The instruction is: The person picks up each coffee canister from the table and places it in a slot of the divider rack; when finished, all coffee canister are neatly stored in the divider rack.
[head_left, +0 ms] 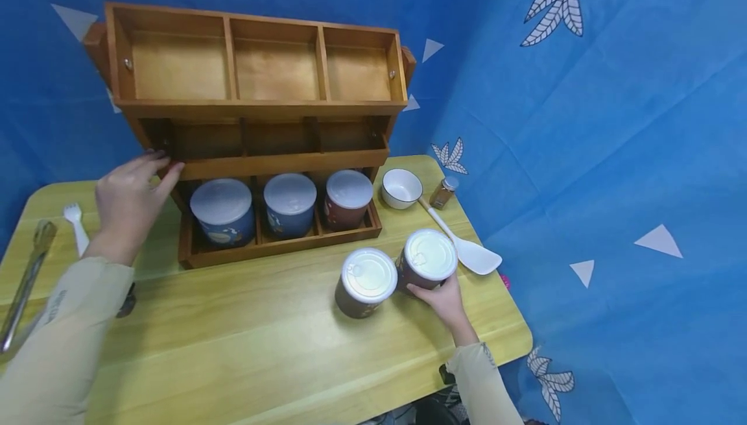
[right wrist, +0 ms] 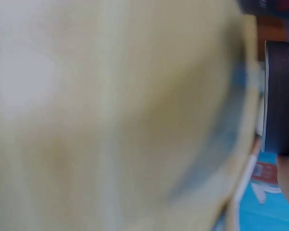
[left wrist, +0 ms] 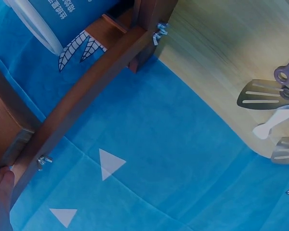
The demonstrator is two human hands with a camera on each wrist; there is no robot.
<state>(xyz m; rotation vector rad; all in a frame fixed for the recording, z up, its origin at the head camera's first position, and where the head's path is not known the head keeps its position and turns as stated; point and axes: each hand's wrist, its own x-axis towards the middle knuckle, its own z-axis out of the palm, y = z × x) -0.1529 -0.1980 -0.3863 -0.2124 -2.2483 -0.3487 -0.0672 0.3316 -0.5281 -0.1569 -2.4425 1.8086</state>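
A three-tier wooden rack [head_left: 280, 109] stands at the back of the table. My left hand [head_left: 131, 196] holds its left side at the middle shelf; in the left wrist view, the fingers of that hand [left wrist: 2, 195] lie at the shelf's corner by the side post. My right hand [head_left: 446, 305] grips a dark canister [head_left: 417, 277] with a white lid from its near side. This canister [right wrist: 282, 98] also shows in the right wrist view; whether it touches the table I cannot tell. Just left of it stands a second dark canister [head_left: 357, 302], also white-lidded.
Two blue canisters [head_left: 227, 224] and a reddish one [head_left: 344, 216] sit in the rack's bottom compartments. Right of the rack are a white bowl [head_left: 401, 187], a small jar [head_left: 443, 193] and a white-headed turner [head_left: 477, 257]. Metal tongs [head_left: 26, 282] and a white utensil [head_left: 76, 222] lie at left.
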